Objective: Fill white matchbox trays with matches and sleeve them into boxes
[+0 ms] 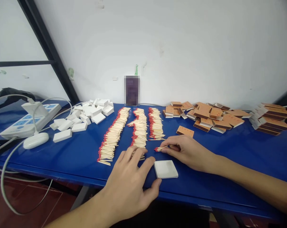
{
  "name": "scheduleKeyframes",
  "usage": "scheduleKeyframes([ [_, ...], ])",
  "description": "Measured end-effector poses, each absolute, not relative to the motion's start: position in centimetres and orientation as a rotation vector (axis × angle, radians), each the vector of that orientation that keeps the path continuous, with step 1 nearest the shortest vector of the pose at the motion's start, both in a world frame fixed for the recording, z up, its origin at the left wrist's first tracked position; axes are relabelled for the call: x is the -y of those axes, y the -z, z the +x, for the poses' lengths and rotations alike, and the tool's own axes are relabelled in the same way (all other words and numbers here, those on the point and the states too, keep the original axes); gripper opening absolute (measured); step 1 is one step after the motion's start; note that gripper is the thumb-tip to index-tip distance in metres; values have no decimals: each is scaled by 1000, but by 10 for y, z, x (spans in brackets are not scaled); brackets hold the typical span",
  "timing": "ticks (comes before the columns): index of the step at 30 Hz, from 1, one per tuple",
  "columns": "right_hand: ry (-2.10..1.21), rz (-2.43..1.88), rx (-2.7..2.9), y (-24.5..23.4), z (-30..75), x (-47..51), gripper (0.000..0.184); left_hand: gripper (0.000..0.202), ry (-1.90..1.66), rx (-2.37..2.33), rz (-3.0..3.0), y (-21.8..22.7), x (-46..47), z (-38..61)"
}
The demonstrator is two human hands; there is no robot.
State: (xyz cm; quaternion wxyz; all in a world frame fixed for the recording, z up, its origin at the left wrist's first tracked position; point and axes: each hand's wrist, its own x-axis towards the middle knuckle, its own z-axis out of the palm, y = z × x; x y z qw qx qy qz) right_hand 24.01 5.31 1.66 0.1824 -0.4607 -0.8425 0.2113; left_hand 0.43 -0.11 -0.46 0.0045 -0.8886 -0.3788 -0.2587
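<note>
Three long rows of red-tipped matches run away from me: a left row (112, 136), a middle row (140, 126) and a right row (155, 123). Between the thumb and fingers of my right hand (181, 148) is a small bunch of matches (159, 148), red heads pointing left. My left hand (131, 177) is spread, its fingers over the near end of the middle row and its thumb beside a white matchbox tray (165, 168). Whether the fingertips touch the matches or the tray, I cannot tell. The tray lies flat near the table's front edge.
White matchbox trays (88, 110) are heaped at the back left, near a power strip (24, 122) with cables and a white adapter (36, 140). Orange matchboxes (205, 114) lie piled at the back right, with a stack (271, 117) farther right. A blurred dark object (132, 91) stands against the wall.
</note>
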Motion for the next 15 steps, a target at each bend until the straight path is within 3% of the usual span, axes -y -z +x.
scheduleKeyframes([
  [15, -315, -1128, 2473, -10, 246, -54, 27, 31, 820, 1180, -2792, 4, 1, 4],
])
